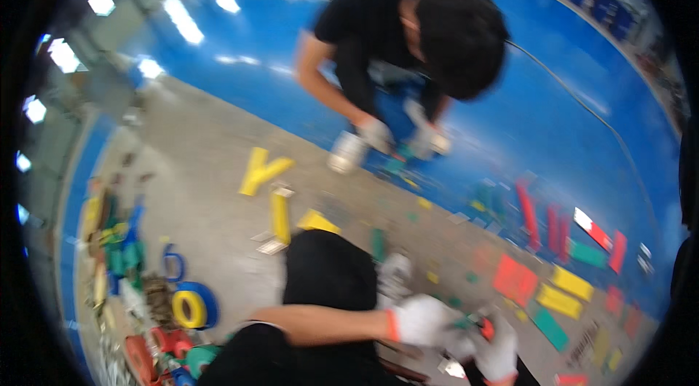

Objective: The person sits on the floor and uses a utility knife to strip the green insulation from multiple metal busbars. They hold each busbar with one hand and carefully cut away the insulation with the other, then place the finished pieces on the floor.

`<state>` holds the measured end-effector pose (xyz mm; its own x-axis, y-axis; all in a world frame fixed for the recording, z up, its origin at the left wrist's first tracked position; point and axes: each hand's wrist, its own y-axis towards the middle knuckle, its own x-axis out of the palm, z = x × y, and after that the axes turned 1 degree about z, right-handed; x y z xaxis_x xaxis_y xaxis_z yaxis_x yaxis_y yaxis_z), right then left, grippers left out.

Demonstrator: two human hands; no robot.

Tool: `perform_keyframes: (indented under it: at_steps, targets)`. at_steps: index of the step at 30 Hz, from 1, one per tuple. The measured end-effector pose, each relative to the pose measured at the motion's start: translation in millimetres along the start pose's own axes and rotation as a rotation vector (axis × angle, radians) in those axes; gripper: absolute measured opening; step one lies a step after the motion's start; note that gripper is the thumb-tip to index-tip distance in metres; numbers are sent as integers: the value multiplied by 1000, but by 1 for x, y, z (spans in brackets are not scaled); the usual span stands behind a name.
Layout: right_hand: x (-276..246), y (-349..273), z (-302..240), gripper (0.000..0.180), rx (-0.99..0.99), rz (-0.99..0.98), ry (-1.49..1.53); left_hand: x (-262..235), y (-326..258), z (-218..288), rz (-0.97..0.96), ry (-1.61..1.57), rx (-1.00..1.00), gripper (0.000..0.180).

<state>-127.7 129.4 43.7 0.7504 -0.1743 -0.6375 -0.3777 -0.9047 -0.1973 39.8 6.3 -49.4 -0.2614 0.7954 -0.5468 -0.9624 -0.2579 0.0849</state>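
My left hand [424,320], in a white work glove with an orange cuff, reaches in from the left with its fingers curled. My right hand [499,348], gloved alike, meets it fingers to fingers, also closed. Between them shows a small green piece [464,322], and a red-and-dark item [486,328] sits at my right fingers; motion blur hides their kind. Beside my hands on the floor lie red sheets [515,279], yellow strips [559,301] and a green strip [551,329].
Across from me a person [408,36] in black crouches, white-gloved hands on small green pieces. Yellow strips [280,215] lie beyond my knee [331,277]. At left are tape rolls [195,306] and a heap of coloured material [124,251]. A cable [575,91] crosses the blue floor.
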Motion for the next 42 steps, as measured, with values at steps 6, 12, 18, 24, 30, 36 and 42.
perform_keyframes:
  at_steps: [6, 12, 18, 24, 30, 36, 42]
  targets:
    - [9, -15, 23, 40, -117, -109, -263, -8, -14, 10, 19, 24, -52, 33]
    - [9, -11, 25, 37, -237, 10, -194, -4, -7, 7, 1, -119, -85, 43]
    - [8, 0, 25, 21, -181, 62, -291, -5, 7, 11, -5, -170, -196, 40]
    - [12, 5, 21, 20, -208, 155, -186, -5, 7, 14, 59, -157, -309, 29]
    - [4, -5, 16, 20, -234, 236, -60, -24, 12, 41, 84, -302, -307, 29]
    - [15, -13, 34, 33, -316, 266, -76, -19, 16, 37, 24, -627, -535, 33]
    - [14, -10, 24, 37, -427, 334, -78, -24, 17, 34, -19, -712, -497, 37]
